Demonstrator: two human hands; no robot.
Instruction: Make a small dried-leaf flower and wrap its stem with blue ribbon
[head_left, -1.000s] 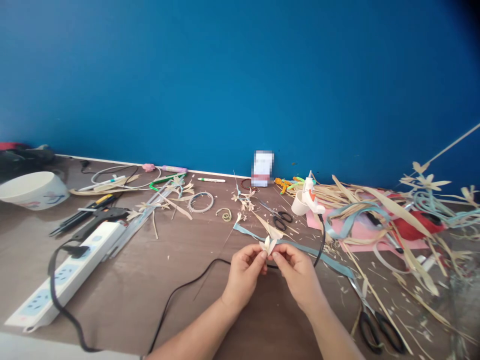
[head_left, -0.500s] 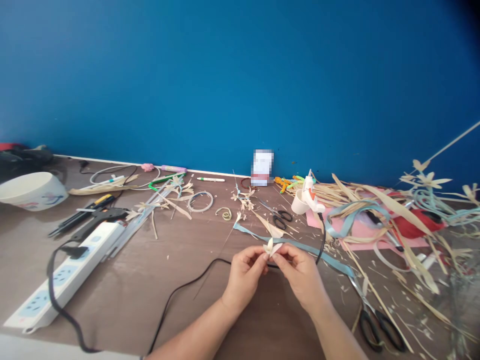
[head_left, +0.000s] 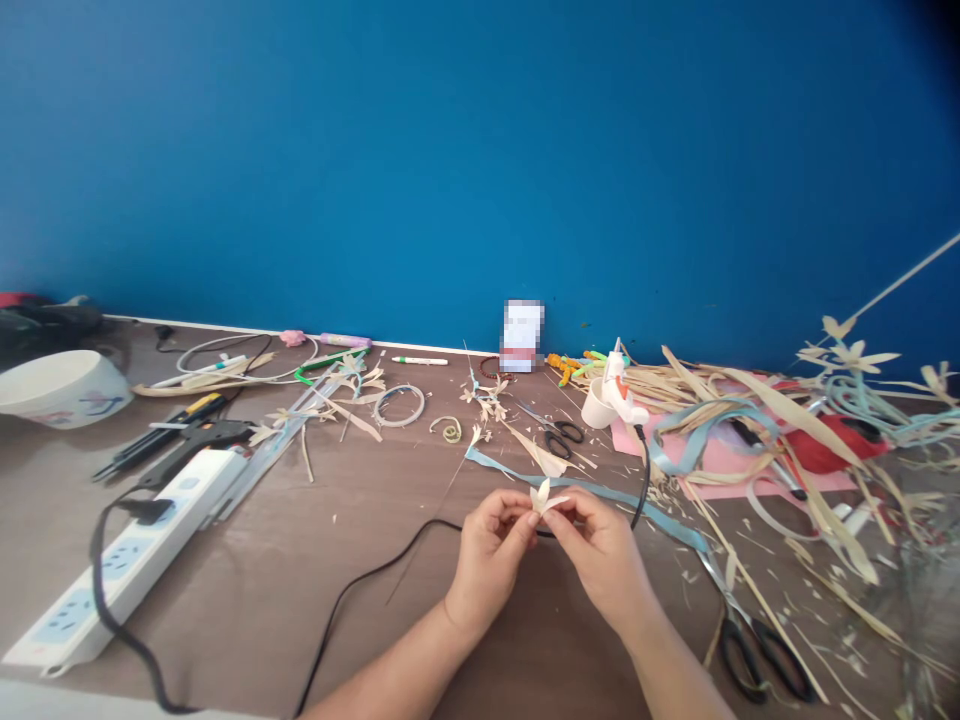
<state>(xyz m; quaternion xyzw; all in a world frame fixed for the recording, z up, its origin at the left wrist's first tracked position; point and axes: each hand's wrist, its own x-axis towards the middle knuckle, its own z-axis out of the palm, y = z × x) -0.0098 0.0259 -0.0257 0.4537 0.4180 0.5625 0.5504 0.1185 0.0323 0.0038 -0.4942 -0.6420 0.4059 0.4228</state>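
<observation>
Right, nearest first: my left hand [head_left: 484, 548] and right hand [head_left: 600, 550] are together above the surface [head_left: 262, 600], fingers pinched on the base of one pale flower [head_left: 541, 495], petals splayed upward between them. Grip looks light on both sides. Flower shape is already there; the base is hidden by my thumbs, so can't tell if it's bound or just held. No stem shows on it, so attaching looks undone, as I judge it.

Large scissors [head_left: 729, 598] lie off to my right, out of use. Black cord [head_left: 360, 572] runs behind my hands; power strip [head_left: 139, 555] well to my left. Just beyond my fingers, blue ribbon [head_left: 671, 525] stretches toward those scissors.

Further back: small scissors [head_left: 559, 440], white glue gun [head_left: 619, 390] upright at a white cup [head_left: 596, 405], in it or against it unclear. Flower cluster [head_left: 491, 402] near the middle looks finished, likewise the flowers [head_left: 855, 355] far right. Plenty of dried strips [head_left: 675, 385] unused. Blue wall [head_left: 480, 180] behind.
</observation>
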